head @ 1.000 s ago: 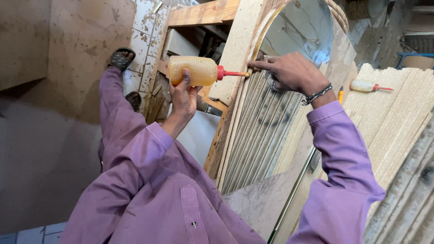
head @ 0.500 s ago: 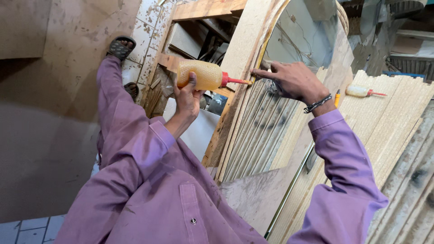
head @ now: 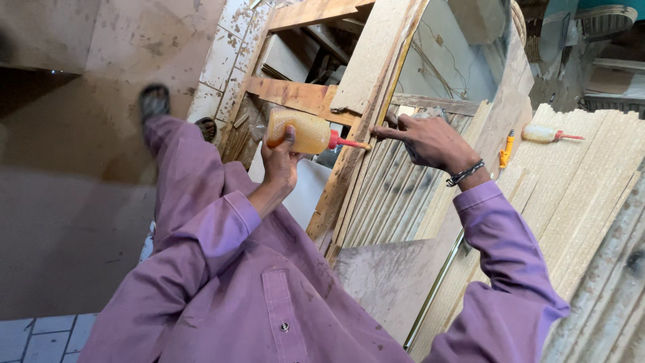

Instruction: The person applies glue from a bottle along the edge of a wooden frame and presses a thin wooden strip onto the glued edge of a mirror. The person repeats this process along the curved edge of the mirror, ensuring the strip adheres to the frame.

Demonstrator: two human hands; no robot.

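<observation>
Step in hand: glue application, judged from the pictures; the person is laying adhesive along the edge of a wooden frame (head: 376,114) with a squeeze bottle
Left hand: the left hand (head: 281,165) is closed around the yellow glue bottle (head: 299,131), fingers wrapped over its body, held level with the nozzle pointing toward the frame
Glue bottle: translucent yellow with a red cap and thin red nozzle (head: 349,142); the nozzle tip sits at or just beside the frame's inner edge, contact cannot be confirmed
Right hand: the right hand (head: 426,141) rests on the frame just beyond the nozzle tip, forefinger extended along the edge and the other fingers curled; it grips nothing that shows, and appears to steady or guide
Wrist: a dark bracelet (head: 465,173) on the right wrist, above a purple sleeve (head: 500,242)
Work piece: the frame stands tilted, with ribbed slats (head: 386,195) behind it and a pale board (head: 390,279) lower down
Nearby: a second glue bottle (head: 543,134) and a small orange tool (head: 505,153) lie on stacked boards (head: 578,195), well apart from both hands
Next move calls for: in the inspector's judgement, a steady squeeze and even travel of the nozzle along the edge, with the guiding finger kept clear of the wet line
Risk: glue may run down the tilted surface
</observation>
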